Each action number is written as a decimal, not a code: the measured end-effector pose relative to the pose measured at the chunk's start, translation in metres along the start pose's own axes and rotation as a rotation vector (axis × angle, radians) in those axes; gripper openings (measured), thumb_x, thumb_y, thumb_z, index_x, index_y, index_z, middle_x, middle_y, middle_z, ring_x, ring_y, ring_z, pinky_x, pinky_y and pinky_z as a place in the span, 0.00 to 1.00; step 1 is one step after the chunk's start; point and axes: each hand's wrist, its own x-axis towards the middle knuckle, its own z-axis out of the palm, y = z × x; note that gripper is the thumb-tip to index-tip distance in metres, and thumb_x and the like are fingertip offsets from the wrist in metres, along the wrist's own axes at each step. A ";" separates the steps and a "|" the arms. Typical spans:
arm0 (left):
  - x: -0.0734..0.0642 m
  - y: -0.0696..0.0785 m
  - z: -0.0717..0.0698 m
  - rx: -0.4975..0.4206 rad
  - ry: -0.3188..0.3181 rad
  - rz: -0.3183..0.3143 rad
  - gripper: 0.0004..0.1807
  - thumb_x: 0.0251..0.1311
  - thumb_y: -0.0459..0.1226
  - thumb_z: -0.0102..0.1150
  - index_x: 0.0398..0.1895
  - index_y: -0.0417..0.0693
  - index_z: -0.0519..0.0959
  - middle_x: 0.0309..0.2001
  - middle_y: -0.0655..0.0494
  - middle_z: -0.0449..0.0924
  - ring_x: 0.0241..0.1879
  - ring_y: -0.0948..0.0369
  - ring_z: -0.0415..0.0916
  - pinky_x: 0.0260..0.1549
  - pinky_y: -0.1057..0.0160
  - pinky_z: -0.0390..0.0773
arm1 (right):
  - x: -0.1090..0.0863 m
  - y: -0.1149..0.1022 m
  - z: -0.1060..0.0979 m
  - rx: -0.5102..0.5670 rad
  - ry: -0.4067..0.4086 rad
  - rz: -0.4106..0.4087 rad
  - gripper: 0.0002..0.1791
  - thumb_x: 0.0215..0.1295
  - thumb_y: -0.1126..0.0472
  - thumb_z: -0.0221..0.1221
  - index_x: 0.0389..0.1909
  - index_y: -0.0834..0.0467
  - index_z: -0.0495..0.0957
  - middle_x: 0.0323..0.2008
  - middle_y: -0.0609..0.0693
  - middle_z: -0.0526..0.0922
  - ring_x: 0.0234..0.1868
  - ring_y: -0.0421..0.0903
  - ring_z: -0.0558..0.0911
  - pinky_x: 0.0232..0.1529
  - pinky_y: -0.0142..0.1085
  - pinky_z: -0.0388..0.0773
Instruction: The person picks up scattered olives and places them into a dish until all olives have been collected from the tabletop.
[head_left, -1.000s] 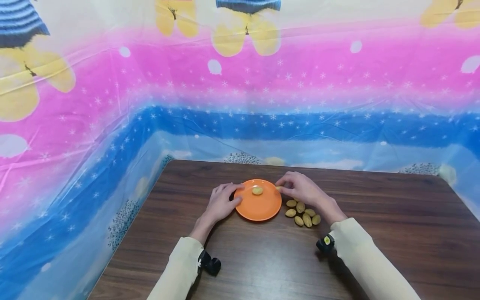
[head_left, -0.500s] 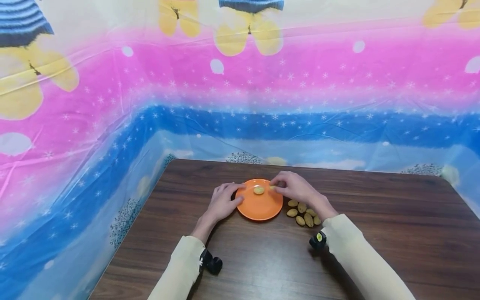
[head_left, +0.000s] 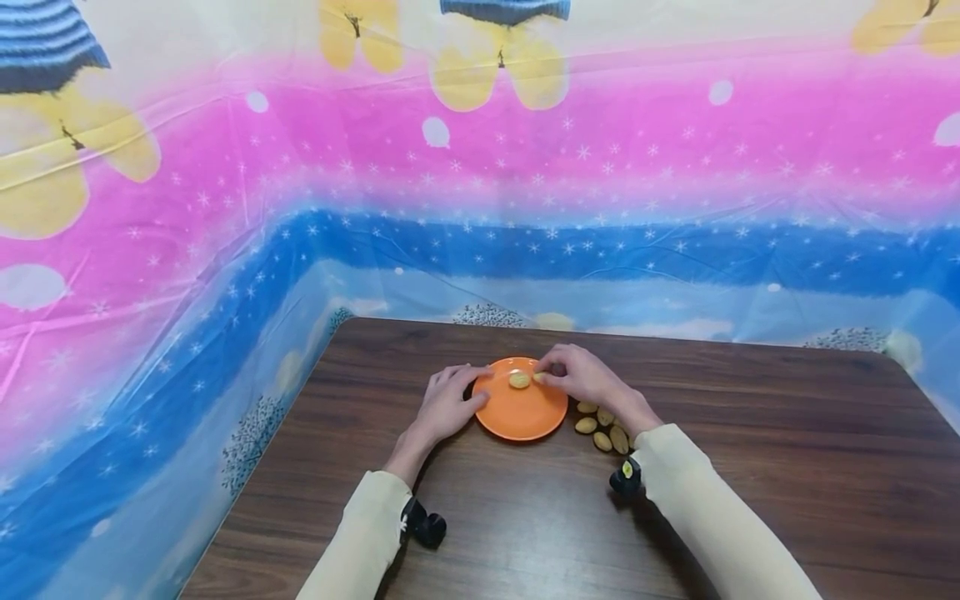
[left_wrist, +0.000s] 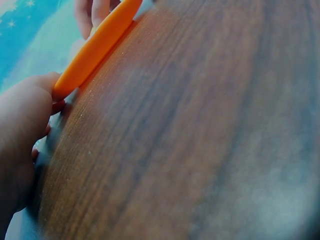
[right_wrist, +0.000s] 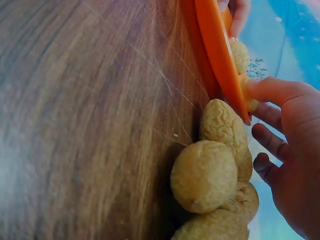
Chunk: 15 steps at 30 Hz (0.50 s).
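Note:
An orange plate point(head_left: 522, 419) lies on the brown wooden table. My left hand point(head_left: 448, 402) holds its left rim, thumb and forefinger spread along the edge; in the left wrist view the thumb point(left_wrist: 46, 81) meets the rim. One wrinkled yellow-brown oval nut point(head_left: 519, 380) rests on the plate. Over the plate's right side, my right hand point(head_left: 587, 377) pinches a second nut point(right_wrist: 252, 103) between thumb and forefinger, close beside the first. The remaining right fingers curl loosely. Several more nuts point(head_left: 602, 442) lie grouped right of the plate, partly hidden by my right wrist.
The dark wood table point(head_left: 480, 517) reaches back to a pink and blue patterned cloth point(head_left: 480, 242) hanging behind and to the left. Black wrist cameras sit at both pale sleeves point(head_left: 697, 492). The nut group lies directly under the right forearm.
My right hand has moved left from the plate's right rim to above the plate, bringing the pinched nut near the one lying there. My left hand stays at the rim.

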 end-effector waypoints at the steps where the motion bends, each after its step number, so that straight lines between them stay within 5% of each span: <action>1: 0.000 0.000 0.000 -0.002 0.000 0.001 0.22 0.71 0.49 0.52 0.66 0.65 0.73 0.69 0.62 0.71 0.73 0.54 0.58 0.72 0.44 0.52 | 0.001 0.001 0.001 0.000 -0.001 -0.003 0.10 0.69 0.53 0.62 0.46 0.47 0.86 0.40 0.44 0.82 0.36 0.44 0.73 0.37 0.37 0.71; 15: 0.000 -0.001 0.000 -0.004 0.009 0.022 0.22 0.70 0.48 0.52 0.66 0.63 0.74 0.68 0.62 0.72 0.72 0.54 0.59 0.71 0.44 0.53 | -0.004 0.002 0.003 -0.030 0.023 -0.039 0.08 0.68 0.54 0.62 0.45 0.45 0.86 0.42 0.42 0.81 0.42 0.44 0.73 0.44 0.39 0.72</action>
